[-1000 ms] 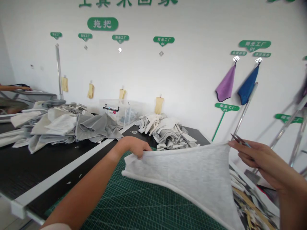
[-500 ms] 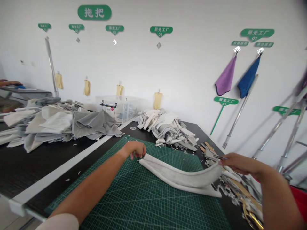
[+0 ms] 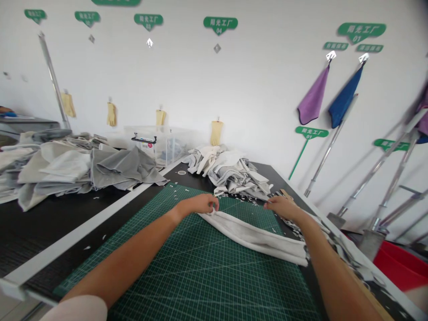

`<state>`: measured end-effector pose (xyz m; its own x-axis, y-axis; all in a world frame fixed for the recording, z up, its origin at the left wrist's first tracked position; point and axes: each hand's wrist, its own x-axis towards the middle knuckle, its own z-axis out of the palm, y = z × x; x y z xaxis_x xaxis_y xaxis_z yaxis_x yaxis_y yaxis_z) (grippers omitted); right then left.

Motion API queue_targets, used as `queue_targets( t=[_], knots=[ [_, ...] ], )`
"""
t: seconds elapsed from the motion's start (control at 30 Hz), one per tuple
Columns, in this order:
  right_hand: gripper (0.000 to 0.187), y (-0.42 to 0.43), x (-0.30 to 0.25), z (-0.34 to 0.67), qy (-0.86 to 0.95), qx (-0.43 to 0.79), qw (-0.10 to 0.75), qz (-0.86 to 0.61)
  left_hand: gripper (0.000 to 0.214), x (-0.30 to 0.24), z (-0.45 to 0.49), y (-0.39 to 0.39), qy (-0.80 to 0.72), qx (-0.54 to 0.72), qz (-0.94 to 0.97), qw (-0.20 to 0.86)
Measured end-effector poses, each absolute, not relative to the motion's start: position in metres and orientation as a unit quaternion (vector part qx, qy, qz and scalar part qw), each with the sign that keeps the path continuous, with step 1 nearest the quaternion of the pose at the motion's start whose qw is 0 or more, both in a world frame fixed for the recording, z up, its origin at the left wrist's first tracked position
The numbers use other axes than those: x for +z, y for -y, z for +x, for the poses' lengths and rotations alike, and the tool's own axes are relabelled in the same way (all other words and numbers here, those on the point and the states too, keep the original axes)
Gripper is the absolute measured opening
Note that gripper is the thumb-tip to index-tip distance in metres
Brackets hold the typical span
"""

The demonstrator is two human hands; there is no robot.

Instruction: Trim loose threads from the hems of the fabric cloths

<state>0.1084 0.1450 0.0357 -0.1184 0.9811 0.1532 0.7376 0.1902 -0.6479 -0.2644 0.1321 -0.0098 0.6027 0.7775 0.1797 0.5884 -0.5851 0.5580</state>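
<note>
White cloth (image 3: 259,235) in left hand (image 3: 202,203)

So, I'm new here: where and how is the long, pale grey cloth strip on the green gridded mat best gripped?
Probably pinch the cloth strip at its right end, coming from the right: that end lies uncovered at the edge of the mat, while the left hand is at the opposite end.

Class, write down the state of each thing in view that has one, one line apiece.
Pale cloth strip: laid lengthwise on the mat
Green mat: flat, scraps on it
Left hand: fingers curled at strip's end, grip unclear
Right hand: apart from strip, contents unclear
Left cloth pile: heaped
Right cloth pile: heaped
Purple cloth: hanging
Blue cloth: hanging
</note>
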Motion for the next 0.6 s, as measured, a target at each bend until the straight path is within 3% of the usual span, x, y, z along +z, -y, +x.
queue_targets(
  t=[0.1,0.2,0.3,0.4,0.47,0.6],
  knots=[
    [0.024,-0.135,0.024,0.062,0.761,0.267,0.210,-0.553,0.029,-0.017,-0.263,-0.137,-0.395,0.249,0.818,0.336],
    [0.025,-0.128,0.003,0.021,0.812,0.271,0.219,-0.469,0.037,-0.027,-0.265,-0.139,-0.439,0.284,0.750,0.404],
    [0.027,-0.124,-0.019,-0.005,0.818,0.269,0.231,-0.452,0.046,-0.031,-0.267,-0.137,-0.389,0.285,0.774,0.410],
    [0.026,-0.120,-0.030,-0.012,0.808,0.271,0.248,-0.461,0.034,-0.031,-0.265,-0.137,-0.318,0.289,0.815,0.389],
    [0.026,-0.117,-0.029,-0.010,0.794,0.306,0.255,-0.459,0.028,-0.034,-0.262,-0.139,-0.338,0.302,0.802,0.390],
    [0.032,-0.113,-0.024,-0.002,0.743,0.401,0.254,-0.471,0.038,-0.041,-0.261,-0.143,-0.426,0.301,0.756,0.396]
  ],
)
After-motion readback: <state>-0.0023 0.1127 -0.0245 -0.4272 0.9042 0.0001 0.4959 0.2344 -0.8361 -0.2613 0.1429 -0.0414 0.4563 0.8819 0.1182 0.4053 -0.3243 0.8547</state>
